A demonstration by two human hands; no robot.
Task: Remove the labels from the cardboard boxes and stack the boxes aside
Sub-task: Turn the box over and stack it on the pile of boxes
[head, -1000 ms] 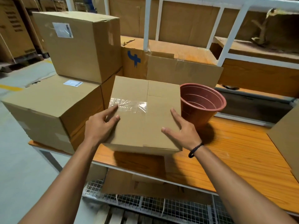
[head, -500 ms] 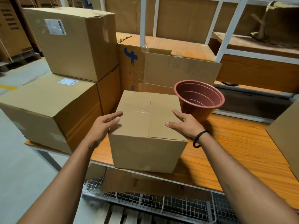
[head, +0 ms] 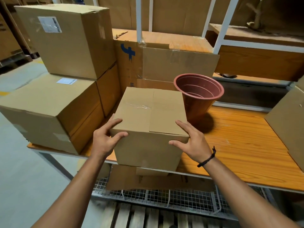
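Observation:
A small plain cardboard box (head: 148, 127) with clear tape on top stands upright at the front edge of the orange wooden shelf (head: 243, 145). My left hand (head: 105, 139) grips its near left corner, and my right hand (head: 190, 140) grips its near right corner. To the left sits a large box (head: 46, 111) with a white label (head: 66, 81) on top. A second large box (head: 69, 40) is stacked on it and bears a white label (head: 49, 24) on its front face.
A reddish plastic pot (head: 197, 96) stands just right of the small box. An opened box with a blue mark (head: 164, 63) sits behind. Another cardboard box (head: 287, 119) is at the right edge. White rack posts (head: 225, 22) rise behind; wire mesh (head: 164, 198) lies below.
The small box was tipped back from a tilted pose and now stands flat near the shelf's front edge. Both hands slid from its top face down to its near corners.

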